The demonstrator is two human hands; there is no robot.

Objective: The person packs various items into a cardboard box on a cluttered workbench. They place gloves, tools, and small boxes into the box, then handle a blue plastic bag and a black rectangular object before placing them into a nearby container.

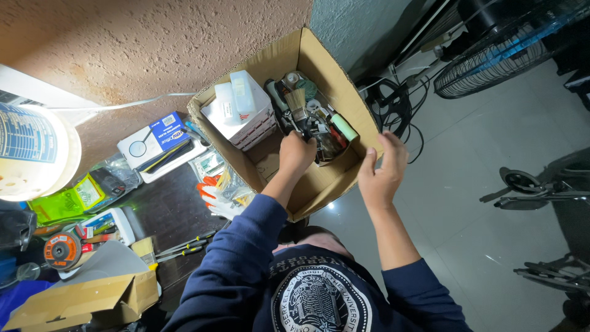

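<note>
An open cardboard box [335,77] stands tilted against the wall, holding white small boxes [241,110], a paintbrush [297,103], a green-handled tool [342,127] and several other tools. My left hand [296,154] is inside the box, fingers closed around a dark tool among the clutter. My right hand [382,169] rests on the box's right rim, fingers spread along the edge. Both arms wear dark blue sleeves.
A low dark table [163,212] to the left carries a blue-and-white box [157,140], packets, screwdrivers [187,248], an orange-fingered glove [215,193] and an angle grinder [61,251]. A second cardboard box [86,298] lies lower left. A floor fan [498,55], cables [387,101] and a scooter [541,190] stand right.
</note>
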